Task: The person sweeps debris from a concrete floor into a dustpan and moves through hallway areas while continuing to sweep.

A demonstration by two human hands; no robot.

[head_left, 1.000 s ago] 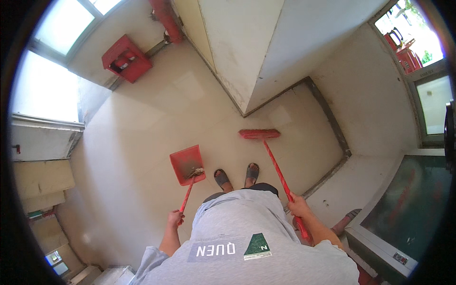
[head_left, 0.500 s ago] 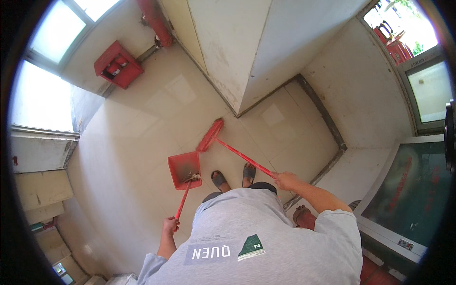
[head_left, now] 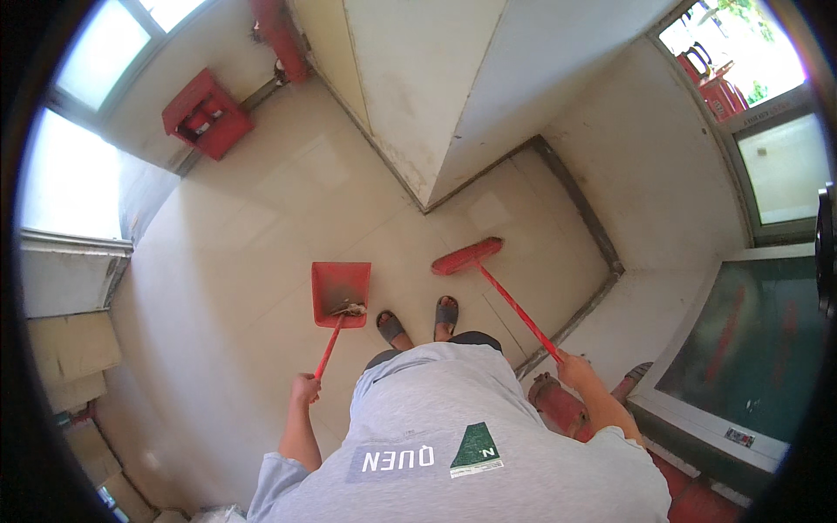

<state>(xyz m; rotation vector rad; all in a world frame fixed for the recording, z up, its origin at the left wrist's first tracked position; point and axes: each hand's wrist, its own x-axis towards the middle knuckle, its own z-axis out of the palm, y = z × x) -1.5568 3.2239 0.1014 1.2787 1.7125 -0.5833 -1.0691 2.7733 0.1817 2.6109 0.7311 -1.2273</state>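
Observation:
My left hand [head_left: 305, 387] is closed round the red handle of a dustpan [head_left: 336, 283], whose square red pan is out ahead of me to the left. Some greyish debris [head_left: 351, 309] lies in the pan near the handle joint. In my right hand [head_left: 571, 366] I grip the red stick of a broom [head_left: 468, 255]. The broom's long red head is ahead of my right foot, apart from the dustpan. My feet, in grey sandals [head_left: 390, 327], stand on the floor between the two tools.
Pale tiles cover the floor [head_left: 253, 305]. A white wall corner [head_left: 427, 196] juts out ahead. At the far left stands a red box with red extinguishers [head_left: 207, 115], near a red pipe [head_left: 281, 39]. On the right are a dark glass-fronted panel [head_left: 741, 340] and a red object [head_left: 558, 405].
The broom head has swung right, away from the dustpan's mouth, and turned. My right hand has moved right and nearer to me. The dustpan has shifted slightly and straightened.

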